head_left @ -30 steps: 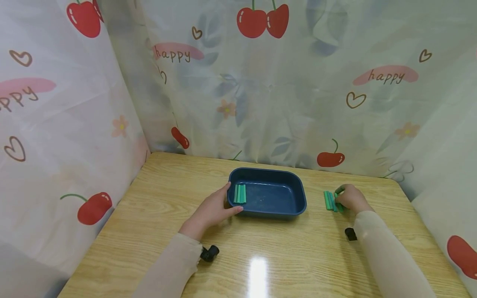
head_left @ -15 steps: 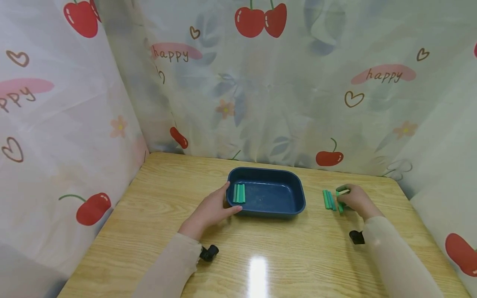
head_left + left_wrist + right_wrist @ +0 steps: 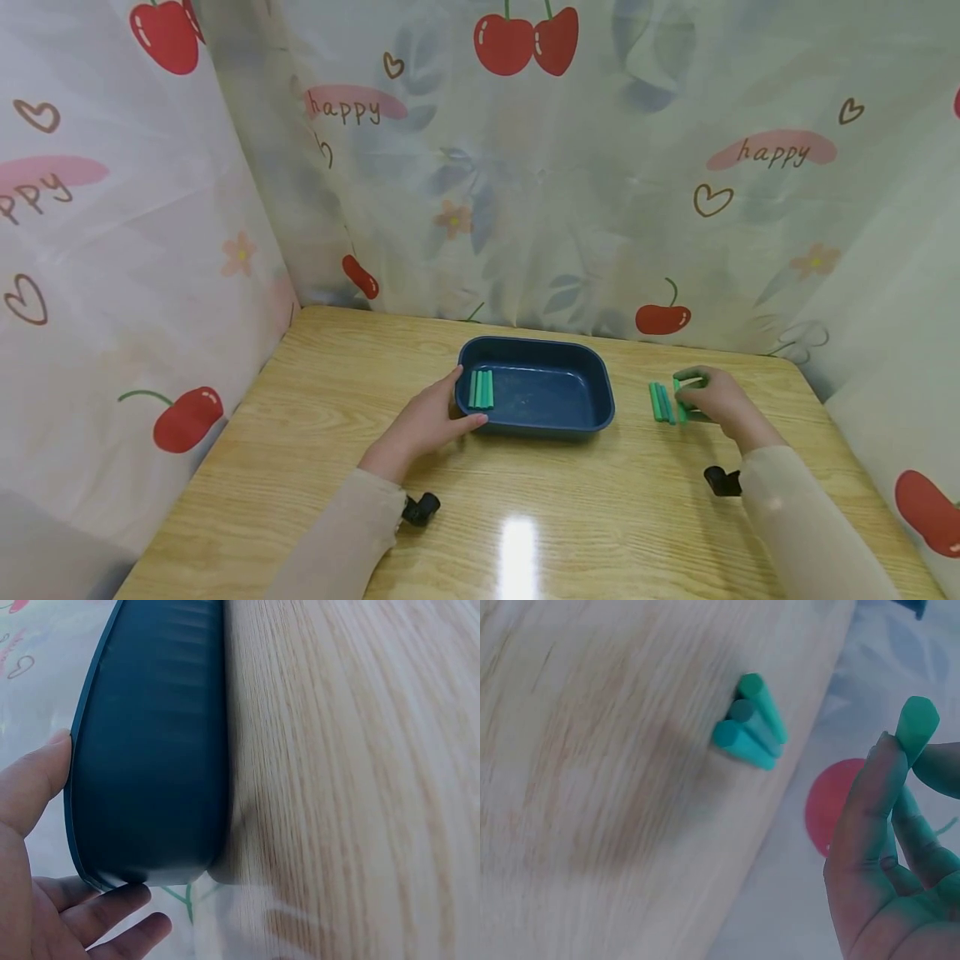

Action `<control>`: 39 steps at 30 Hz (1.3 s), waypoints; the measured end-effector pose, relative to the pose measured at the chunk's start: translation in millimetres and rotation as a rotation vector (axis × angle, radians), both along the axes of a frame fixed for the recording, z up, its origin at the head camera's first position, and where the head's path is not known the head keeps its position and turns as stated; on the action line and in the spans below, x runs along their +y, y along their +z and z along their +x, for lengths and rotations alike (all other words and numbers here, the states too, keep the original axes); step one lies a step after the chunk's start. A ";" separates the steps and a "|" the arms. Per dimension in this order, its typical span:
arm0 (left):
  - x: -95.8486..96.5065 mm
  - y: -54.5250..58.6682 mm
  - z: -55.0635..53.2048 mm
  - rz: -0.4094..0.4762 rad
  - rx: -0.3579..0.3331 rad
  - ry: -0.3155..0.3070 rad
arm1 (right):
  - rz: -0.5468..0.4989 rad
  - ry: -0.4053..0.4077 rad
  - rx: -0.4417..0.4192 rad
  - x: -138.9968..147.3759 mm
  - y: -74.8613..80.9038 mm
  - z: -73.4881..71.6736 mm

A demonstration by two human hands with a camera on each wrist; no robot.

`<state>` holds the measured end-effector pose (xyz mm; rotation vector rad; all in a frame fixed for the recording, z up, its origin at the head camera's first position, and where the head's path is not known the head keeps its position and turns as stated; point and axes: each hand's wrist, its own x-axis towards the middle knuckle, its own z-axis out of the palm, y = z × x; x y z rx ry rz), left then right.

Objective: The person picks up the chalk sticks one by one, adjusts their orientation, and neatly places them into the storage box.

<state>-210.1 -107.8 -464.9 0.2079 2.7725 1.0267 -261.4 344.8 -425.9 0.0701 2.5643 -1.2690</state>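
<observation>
A dark blue plastic tray point(image 3: 551, 431) sits on the table, with several short green sticks point(image 3: 482, 390) side by side in its left end. My left hand point(image 3: 429, 417) holds that end, thumb and fingers spread around it; the left wrist view shows fingertips at the rim and outer wall. To the right of the tray, my right hand point(image 3: 720, 400) pinches one green stick point(image 3: 917, 727) between thumb and fingers. Just left of this hand, three green and teal sticks point(image 3: 750, 724) lie together on the tabletop.
The wooden table point(image 3: 585, 517) ends at a printed curtain point(image 3: 540, 208) behind the tray, and curtains also hang at both sides. A black wrist camera point(image 3: 422, 510) sits at the left wrist, another black camera point(image 3: 722, 481) at the right.
My right hand has drawn slightly right and back from the loose sticks, with one stick pinched and now apart from them. The left hand and tray stay put.
</observation>
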 end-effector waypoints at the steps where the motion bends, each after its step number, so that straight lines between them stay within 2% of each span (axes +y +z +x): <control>1: 0.0 -0.6 -0.3 0.002 0.000 0.001 | -0.008 0.001 0.001 -1.1 1.6 1.2; 7: -0.1 -2.7 -0.9 -0.002 0.005 -0.001 | -0.039 0.008 0.022 -8.2 12.4 7.4; 24: -0.1 0.7 1.4 0.004 0.005 -0.009 | -0.122 0.025 0.065 -35.3 37.8 20.8; 39: 0.4 -1.6 -0.3 0.006 -0.003 0.003 | -0.190 0.021 0.123 -59.3 55.3 30.3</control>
